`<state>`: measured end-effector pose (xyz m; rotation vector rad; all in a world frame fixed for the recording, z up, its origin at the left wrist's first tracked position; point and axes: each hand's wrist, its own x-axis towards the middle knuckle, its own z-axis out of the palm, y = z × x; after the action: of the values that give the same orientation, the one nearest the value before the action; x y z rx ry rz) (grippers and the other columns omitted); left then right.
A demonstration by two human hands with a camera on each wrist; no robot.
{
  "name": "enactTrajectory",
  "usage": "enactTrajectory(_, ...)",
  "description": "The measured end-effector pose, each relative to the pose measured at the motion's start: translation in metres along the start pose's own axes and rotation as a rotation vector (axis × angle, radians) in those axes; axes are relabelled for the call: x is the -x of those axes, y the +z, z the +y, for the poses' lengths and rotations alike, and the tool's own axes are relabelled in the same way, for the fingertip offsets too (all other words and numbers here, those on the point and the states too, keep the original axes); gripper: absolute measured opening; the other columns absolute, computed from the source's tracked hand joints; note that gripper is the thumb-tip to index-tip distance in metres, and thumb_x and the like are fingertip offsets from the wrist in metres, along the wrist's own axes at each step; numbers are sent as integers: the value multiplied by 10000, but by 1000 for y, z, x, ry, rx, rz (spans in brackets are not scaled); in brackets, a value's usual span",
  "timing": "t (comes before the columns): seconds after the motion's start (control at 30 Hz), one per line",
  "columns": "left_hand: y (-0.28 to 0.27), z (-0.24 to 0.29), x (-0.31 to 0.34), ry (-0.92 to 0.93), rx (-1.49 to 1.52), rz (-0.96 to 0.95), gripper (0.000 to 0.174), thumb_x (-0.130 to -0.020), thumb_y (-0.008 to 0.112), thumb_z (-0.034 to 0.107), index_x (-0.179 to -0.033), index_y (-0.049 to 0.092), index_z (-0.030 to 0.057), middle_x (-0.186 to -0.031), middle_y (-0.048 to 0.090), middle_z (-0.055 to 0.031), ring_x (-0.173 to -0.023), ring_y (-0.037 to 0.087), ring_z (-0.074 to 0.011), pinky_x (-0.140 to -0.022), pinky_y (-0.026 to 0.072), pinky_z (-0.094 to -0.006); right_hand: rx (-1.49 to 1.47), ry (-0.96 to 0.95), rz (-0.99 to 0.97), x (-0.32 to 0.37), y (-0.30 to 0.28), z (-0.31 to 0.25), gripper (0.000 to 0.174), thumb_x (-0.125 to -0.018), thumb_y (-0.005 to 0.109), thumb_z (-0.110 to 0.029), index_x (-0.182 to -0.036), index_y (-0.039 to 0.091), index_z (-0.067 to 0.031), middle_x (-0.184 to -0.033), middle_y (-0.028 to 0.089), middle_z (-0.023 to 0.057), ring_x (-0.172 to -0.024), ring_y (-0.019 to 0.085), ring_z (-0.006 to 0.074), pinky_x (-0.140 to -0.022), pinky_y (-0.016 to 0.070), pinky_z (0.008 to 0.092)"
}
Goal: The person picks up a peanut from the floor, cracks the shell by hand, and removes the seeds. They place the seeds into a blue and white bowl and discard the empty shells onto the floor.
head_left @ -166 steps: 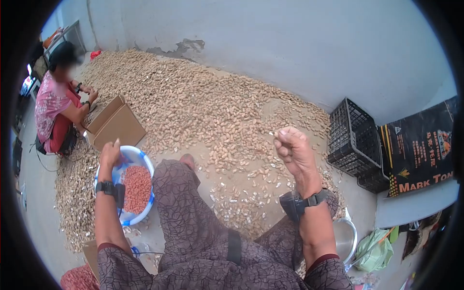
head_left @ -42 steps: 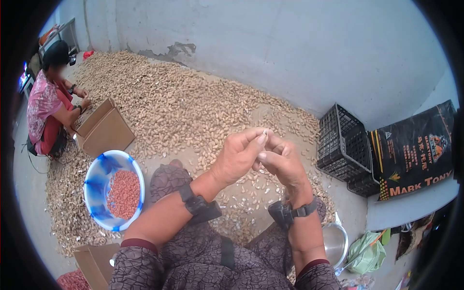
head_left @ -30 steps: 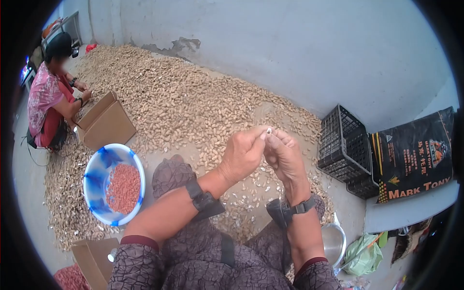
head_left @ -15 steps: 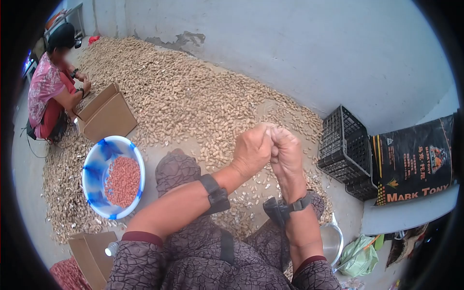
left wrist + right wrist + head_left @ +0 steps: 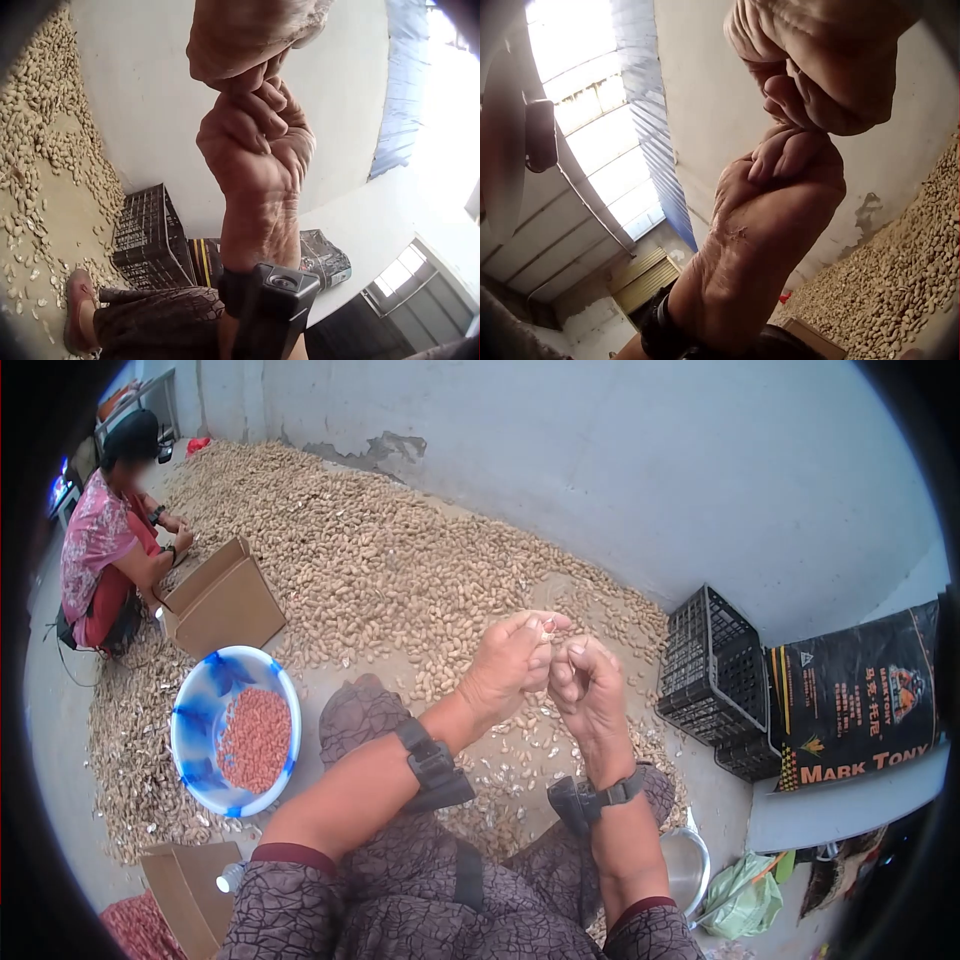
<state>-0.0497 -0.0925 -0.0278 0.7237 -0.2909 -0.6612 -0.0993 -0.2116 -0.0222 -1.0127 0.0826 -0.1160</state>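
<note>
A small whitish and reddish peanut [image 5: 548, 625] shows between the thumb and fingers of my left hand [image 5: 505, 668], which pinches it. Just to its right, my right hand [image 5: 588, 682] is held up with its fingers curled and its palm side partly visible. I cannot tell whether anything lies inside those fingers. In the left wrist view the curled right hand [image 5: 259, 154] overlaps the left hand [image 5: 247, 45] above it. Behind both hands spreads a large pile of unshelled peanuts [image 5: 400, 560], with loose shells [image 5: 500, 785] between the knees.
A blue and white basin [image 5: 183, 745] of pink kernels stands at the left, near a cardboard box [image 5: 232, 603]. Another person [image 5: 105, 550] squats beyond. Black crates [image 5: 700, 670], a printed sack [image 5: 850, 705], a metal pot [image 5: 685, 865] and a green bag [image 5: 742, 898] stand right.
The left hand has left the basin and come to the right hand. The hands were pressed together half a second ago; now they are slightly apart, with the peanut showing at the left fingertips.
</note>
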Motion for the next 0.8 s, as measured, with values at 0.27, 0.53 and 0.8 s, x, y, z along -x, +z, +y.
enactTrajectory(0.27,3,1,6,74,-31,-60,305,-921,359,199,-1116,439,-21,-583,356,58,-461,286,-3,-388,254,-134,483,-163,11,14,3,-9,189,-821,568,-183,-803,592,3,-627,569,41,-467,456,51,-416,344,166)
enactTrajectory(0.53,3,-8,4,47,-83,-78,319,-925,352,216,-1124,439,-17,-633,399,44,-475,322,0,-390,296,-132,343,-196,-5,8,4,-2,102,-785,598,-64,-865,595,-2,-703,587,20,-577,488,42,-479,358,172)
enactTrajectory(0.8,-6,-17,-4,-27,-380,139,370,-914,315,310,-944,511,-3,-557,414,7,-422,353,-68,-372,282,-210,892,-483,90,11,3,-7,63,-714,582,-18,-688,524,-17,-590,526,1,-557,457,36,-465,372,198)
